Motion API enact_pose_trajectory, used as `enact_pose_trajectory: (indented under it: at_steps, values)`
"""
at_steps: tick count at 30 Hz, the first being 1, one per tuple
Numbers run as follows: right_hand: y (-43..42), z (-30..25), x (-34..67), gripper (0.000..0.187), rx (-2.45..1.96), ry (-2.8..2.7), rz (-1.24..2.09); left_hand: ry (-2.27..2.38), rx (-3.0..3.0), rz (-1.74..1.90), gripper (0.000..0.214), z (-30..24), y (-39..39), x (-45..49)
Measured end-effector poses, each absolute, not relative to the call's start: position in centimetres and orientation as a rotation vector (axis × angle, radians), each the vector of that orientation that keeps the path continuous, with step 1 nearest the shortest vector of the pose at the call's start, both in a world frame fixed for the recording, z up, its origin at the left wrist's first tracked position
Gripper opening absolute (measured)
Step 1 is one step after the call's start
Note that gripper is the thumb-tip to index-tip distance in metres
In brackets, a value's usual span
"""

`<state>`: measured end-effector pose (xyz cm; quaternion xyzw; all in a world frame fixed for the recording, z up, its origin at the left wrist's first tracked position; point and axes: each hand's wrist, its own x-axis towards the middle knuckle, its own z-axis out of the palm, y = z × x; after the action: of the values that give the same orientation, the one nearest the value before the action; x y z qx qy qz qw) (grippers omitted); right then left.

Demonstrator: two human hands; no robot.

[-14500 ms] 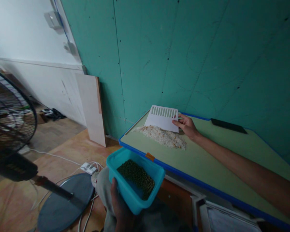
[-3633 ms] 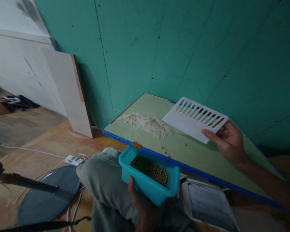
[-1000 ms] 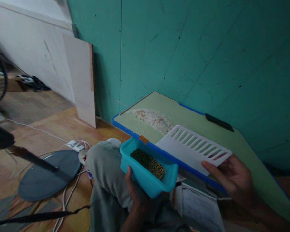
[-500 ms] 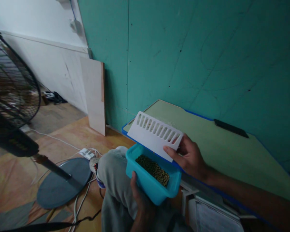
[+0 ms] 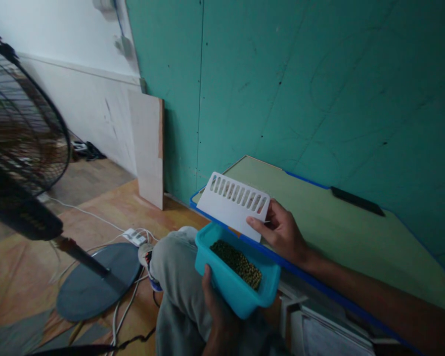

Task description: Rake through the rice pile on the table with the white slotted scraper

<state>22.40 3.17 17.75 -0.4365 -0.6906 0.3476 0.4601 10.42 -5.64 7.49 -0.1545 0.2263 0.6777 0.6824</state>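
My left hand (image 5: 218,306) grips a turquoise plastic container (image 5: 230,282) from below and its near side, with the thumb up against the wall. Inside lie small round grains (image 5: 237,262), dark green toward one end and yellowish toward the other. My right hand (image 5: 284,235) pinches the right end of a white slotted plate (image 5: 232,202) between thumb and fingers. A row of long slots runs along the plate's upper part. It is tilted above the tabletop's edge, just behind the container. The fingers behind the plate are partly hidden.
A pale green tabletop (image 5: 341,237) with a blue edge stands against the green wall (image 5: 282,89). A black bar (image 5: 358,200) lies at its far side. To the left are a standing fan (image 5: 25,198), its round base (image 5: 98,282), a power strip (image 5: 134,237) with cables and a leaning board (image 5: 148,148).
My right hand has shifted the white slotted plate slightly to the left, away from over the container. The container stays in my left hand, and the camera view has moved a little.
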Motion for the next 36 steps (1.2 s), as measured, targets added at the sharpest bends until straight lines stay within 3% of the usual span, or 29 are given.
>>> enact_pose_trajectory:
  at_steps: [15,18,20,27,36]
  values:
    - [4.1,17.6,27.7,0.025,-1.264,-1.664,0.494,0.794,-0.285,1.534,0.065,7.6,-5.8,8.4]
    - [4.2,17.4,28.5,0.025,-1.279,-1.619,0.499,0.849,-0.213,1.608,0.066,8.4,-5.4,7.0]
    - [4.4,17.3,28.7,0.026,-1.269,-1.589,0.521,0.914,-0.17,1.664,0.056,8.7,-5.0,6.2]
    - [4.9,17.3,28.8,0.031,-1.164,-1.43,0.538,0.967,-0.159,1.572,0.052,8.2,-4.6,5.9]
    - [6.7,17.3,30.7,0.034,-1.139,-1.321,0.455,1.004,-0.148,1.616,0.061,8.0,-4.5,5.8]
